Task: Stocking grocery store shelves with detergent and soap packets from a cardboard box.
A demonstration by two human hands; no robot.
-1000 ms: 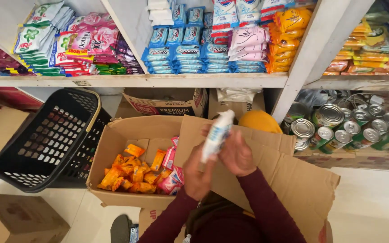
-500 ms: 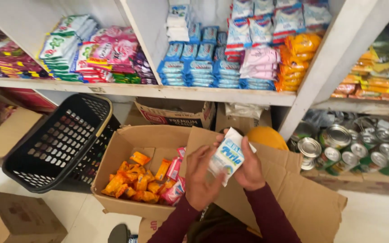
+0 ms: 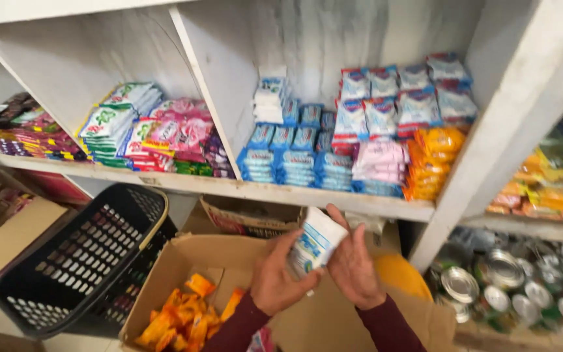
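Observation:
Both my hands grip one white and blue packet (image 3: 316, 244) in front of the shelf edge. My left hand (image 3: 280, 274) holds its lower left side, and my right hand (image 3: 353, 262) wraps its right side. Under my hands stands an open cardboard box (image 3: 177, 267) with several orange packets (image 3: 184, 318) inside. Straight above the held packet, stacks of similar blue and white packets (image 3: 294, 153) fill the white shelf (image 3: 333, 199).
A black plastic basket (image 3: 79, 261) leans left of the box. Pink and green packets (image 3: 158, 137) sit on the left shelf section, orange packets (image 3: 434, 163) on the right. Tin cans (image 3: 509, 287) lie at lower right. Another cardboard box (image 3: 249, 218) stands under the shelf.
The view has tilted up and closer to the shelf. My hands have turned the packet and lifted it toward the shelf edge.

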